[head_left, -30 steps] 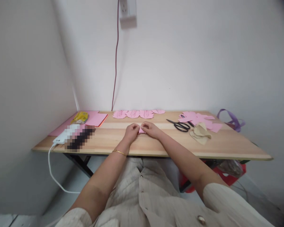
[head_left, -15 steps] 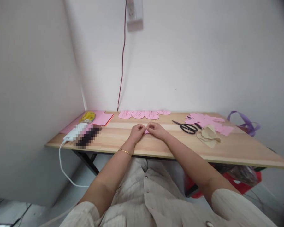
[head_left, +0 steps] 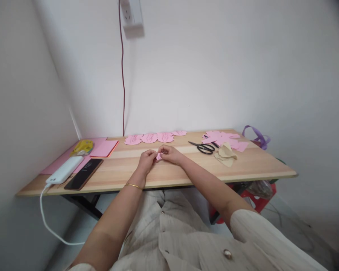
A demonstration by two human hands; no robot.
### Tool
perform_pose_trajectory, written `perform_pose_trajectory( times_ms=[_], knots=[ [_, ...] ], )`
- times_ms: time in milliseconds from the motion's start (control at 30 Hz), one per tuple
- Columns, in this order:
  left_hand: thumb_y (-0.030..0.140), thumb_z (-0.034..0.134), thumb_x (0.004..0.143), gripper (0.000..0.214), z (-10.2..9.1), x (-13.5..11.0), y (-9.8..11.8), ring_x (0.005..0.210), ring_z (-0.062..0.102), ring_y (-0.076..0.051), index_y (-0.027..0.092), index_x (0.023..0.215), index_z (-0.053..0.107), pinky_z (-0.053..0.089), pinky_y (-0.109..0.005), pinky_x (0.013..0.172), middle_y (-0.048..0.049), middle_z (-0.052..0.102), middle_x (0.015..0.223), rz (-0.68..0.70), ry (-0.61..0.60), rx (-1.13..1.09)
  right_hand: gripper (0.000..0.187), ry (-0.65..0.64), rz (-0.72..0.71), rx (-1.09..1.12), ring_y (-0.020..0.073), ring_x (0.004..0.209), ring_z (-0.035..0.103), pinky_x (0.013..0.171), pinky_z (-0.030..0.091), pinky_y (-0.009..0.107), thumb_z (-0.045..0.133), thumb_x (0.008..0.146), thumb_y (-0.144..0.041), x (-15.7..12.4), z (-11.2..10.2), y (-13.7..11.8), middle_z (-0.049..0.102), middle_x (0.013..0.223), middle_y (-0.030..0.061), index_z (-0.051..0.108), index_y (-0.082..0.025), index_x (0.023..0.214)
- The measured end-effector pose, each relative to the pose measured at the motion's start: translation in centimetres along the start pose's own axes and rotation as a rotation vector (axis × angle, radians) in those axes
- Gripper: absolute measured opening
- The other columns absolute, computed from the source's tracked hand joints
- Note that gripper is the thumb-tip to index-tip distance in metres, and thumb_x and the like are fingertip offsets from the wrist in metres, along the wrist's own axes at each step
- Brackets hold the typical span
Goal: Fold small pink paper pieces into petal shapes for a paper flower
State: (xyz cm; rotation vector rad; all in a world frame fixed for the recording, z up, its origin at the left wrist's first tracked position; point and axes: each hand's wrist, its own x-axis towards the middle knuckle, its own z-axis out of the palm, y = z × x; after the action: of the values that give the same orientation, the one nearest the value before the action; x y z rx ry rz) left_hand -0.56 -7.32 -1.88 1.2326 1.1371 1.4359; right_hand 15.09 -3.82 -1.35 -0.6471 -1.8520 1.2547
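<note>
Pinched between the fingertips of both hands: a small pink paper piece (head_left: 158, 157), low over the middle of the wooden table (head_left: 186, 174), touching the board or just clear of it, hard to tell. Left hand (head_left: 147, 160) curled, knuckles up, fingers pressed onto the piece's left edge; right hand (head_left: 169, 153) closed the same way on the right edge, fingertips almost meeting those of the left. Forearms stretched forward and converging, wrists near the board, gold bangle (head_left: 133, 186) on the left wrist. Beyond the hands, well clear of them, a row of pink cut shapes (head_left: 152, 138) along the far edge. Off to the right, black scissors (head_left: 203, 148), a heap of pink offcuts (head_left: 222, 137), a crumpled beige scrap (head_left: 225, 156) and a purple ribbon (head_left: 255, 134) at the corner. Off to the left, a dark phone (head_left: 84, 173) beside a white power bank (head_left: 64, 169) with white cable (head_left: 46, 222) hanging down, pink sheets (head_left: 105, 148) and a yellow packet (head_left: 81, 146) behind. Nothing between the hands and the paper — open board all round them.
</note>
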Motion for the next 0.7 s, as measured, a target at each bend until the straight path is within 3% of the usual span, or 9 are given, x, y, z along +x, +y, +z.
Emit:
perform_pose_trajectory(
  times_ms=[200, 700],
  knots=[
    [0.026, 0.069, 0.06, 0.014, -0.09, 0.11, -0.14, 0.048, 0.052, -0.01, 0.014, 0.061, 0.061, 0.039, -0.022, 0.051, 0.001, 0.059, 0.053, -0.02, -0.05, -0.049, 0.022, 0.008, -0.026, -0.046, 0.0099, 0.066, 0.051, 0.066, 0.041, 0.024, 0.06, 0.065, -0.021, -0.1, -0.12, -0.1, 0.057, 0.074, -0.0025, 0.055, -0.017, 0.087],
    [0.036, 0.074, 0.062, 0.025, -0.07, 0.35, -0.43, 0.054, 0.057, -0.012, 0.013, 0.07, 0.068, 0.048, -0.026, 0.056, -0.0016, 0.062, 0.061, -0.004, -0.063, -0.14, 0.027, 0.081, -0.084, -0.094, 0.0118, 0.068, 0.053, 0.068, 0.043, 0.026, 0.064, 0.074, -0.041, -0.3, -0.6, -0.87, 0.06, 0.075, 0.0003, 0.059, -0.016, 0.083]
  ],
)
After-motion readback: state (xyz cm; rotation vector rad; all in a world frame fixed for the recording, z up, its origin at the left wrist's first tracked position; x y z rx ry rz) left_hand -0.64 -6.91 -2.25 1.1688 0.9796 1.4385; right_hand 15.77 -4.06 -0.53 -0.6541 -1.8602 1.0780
